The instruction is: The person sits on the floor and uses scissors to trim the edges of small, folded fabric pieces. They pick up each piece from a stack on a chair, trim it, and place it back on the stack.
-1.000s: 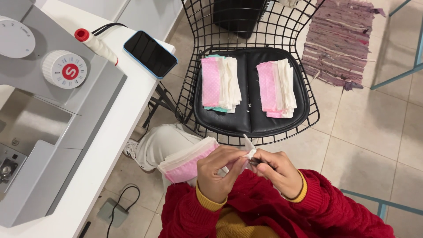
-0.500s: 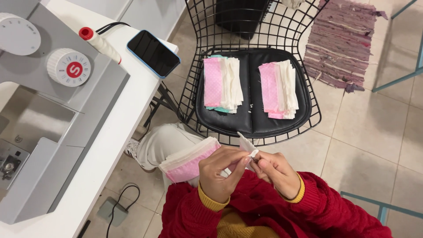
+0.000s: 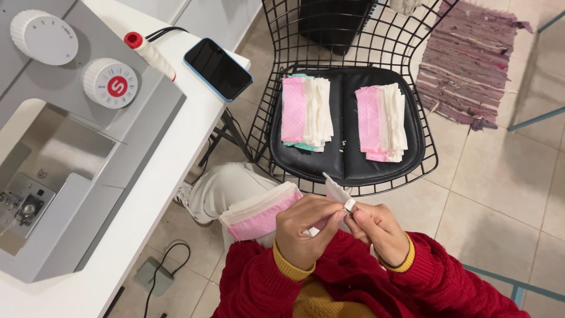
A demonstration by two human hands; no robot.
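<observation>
the white worktop (image 3: 176,153) runs down my left with the grey sewing machine (image 3: 65,147) on it, cut off at the frame's edge, and a dark phone (image 3: 218,69) near the corner. ahead stands a black wire chair (image 3: 347,118) carrying two stacks of pink and white cloth pieces (image 3: 306,112). a stack of pink and cream pieces (image 3: 259,211) rests on my knee. my left hand (image 3: 306,227) and right hand (image 3: 376,229) meet just over my lap, fingers (image 3: 341,213) closed tight, both pinching one small white cloth piece (image 3: 336,191) that sticks up between them. its lower part is hidden behind my fingertips
</observation>
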